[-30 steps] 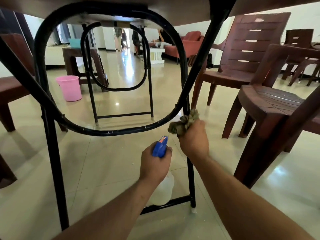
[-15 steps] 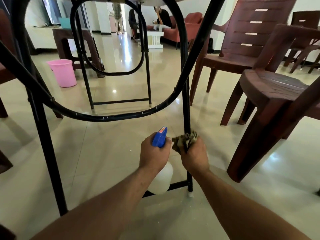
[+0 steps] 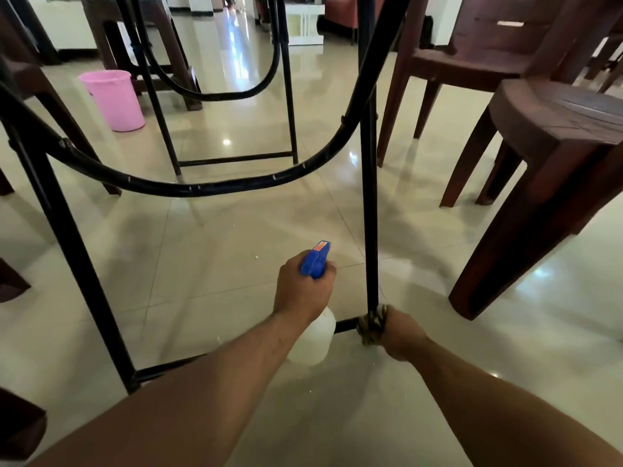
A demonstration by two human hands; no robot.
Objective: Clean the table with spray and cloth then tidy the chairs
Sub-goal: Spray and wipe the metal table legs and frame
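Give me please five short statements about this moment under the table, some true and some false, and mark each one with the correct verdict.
1. The left hand holds a spray bottle with a blue head. True.
2. The right hand presses the cloth against the bottom of the black table leg. True.
3. The pink bucket lies tipped on its side. False: it stands upright on the floor.
4. The cloth is wiping a chair seat. False: it is at the table leg, near the floor.
5. A brown chair stands to the right of that leg. True.
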